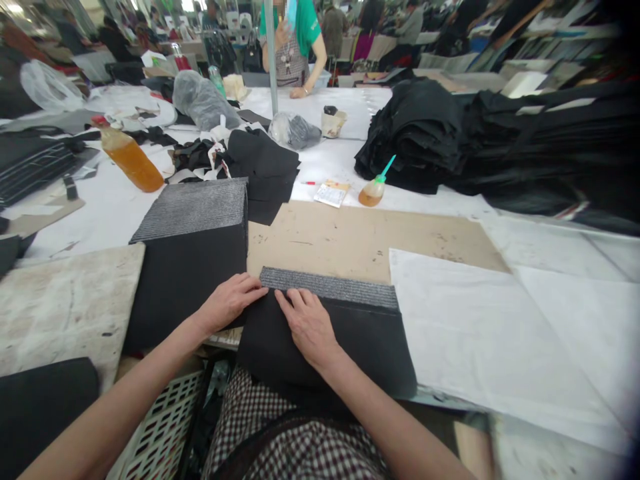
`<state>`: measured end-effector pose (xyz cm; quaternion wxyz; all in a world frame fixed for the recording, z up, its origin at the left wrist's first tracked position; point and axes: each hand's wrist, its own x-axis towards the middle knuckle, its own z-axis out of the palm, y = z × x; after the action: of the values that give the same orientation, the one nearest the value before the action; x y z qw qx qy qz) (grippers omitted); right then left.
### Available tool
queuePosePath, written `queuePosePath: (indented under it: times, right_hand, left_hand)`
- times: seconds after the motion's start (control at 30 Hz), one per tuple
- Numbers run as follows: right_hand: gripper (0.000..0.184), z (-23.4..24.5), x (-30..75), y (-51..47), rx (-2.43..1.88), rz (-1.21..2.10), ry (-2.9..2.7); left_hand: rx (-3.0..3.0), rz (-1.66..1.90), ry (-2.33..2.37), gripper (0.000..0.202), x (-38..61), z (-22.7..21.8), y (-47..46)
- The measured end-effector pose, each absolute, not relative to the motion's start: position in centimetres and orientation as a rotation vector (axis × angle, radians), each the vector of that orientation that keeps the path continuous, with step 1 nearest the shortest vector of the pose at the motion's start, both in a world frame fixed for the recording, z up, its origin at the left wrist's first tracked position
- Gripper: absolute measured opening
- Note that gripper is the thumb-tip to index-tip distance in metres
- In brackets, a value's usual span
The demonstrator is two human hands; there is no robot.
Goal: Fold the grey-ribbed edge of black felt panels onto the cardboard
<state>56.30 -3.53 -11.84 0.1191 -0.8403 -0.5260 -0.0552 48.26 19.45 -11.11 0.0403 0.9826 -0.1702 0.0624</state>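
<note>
A black fabric piece with a grey ribbed band along its far edge lies on the table right in front of me. My left hand rests at its left corner, fingers stretched toward the band's end. My right hand lies flat on the black cloth just below the band, fingers spread. To the left sits a stack of similar pieces, grey band on top at the far side.
A brown cardboard sheet and white paper cover the table. A small glue bottle and a larger amber bottle stand further back. Piles of black fabric fill the right. A person in green works across the table. A white crate is by my knee.
</note>
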Motion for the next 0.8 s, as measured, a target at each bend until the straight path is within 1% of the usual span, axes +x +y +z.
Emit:
queuePosePath:
  times: [0.3, 0.4, 0.47, 0.6, 0.7, 0.8]
  right_hand:
    - [0.046, -12.2, 56.1, -3.7, -2.451, -0.207, -1.525]
    - [0.045, -12.2, 56.1, -3.9, -2.434, -0.229, -1.521]
    - [0.044, -12.1, 56.1, -4.0, -2.424, -0.241, -1.511]
    - [0.040, -12.1, 56.0, -4.4, -2.426, -0.248, -1.471]
    - [0.036, -12.1, 56.4, -5.8, -2.417, -0.247, -1.469]
    - [0.038, -12.0, 57.6, -9.4, -2.448, -0.221, -1.441]
  left_hand:
    - [3.154, 0.184, -0.687, 0.031, 47.8, -9.6, 19.0]
    - [3.179, 0.178, -0.598, 0.026, 47.4, -8.6, 18.9]
    - [3.181, 0.240, -0.463, 0.024, 47.3, -8.3, 18.1]
    - [3.161, 0.332, -0.256, 0.032, 47.4, -9.5, 14.6]
    - [3.226, 0.336, -0.242, 0.033, 47.4, -11.1, 12.4]
    - [3.268, 0.385, -0.247, 0.032, 47.3, -11.9, 11.6]
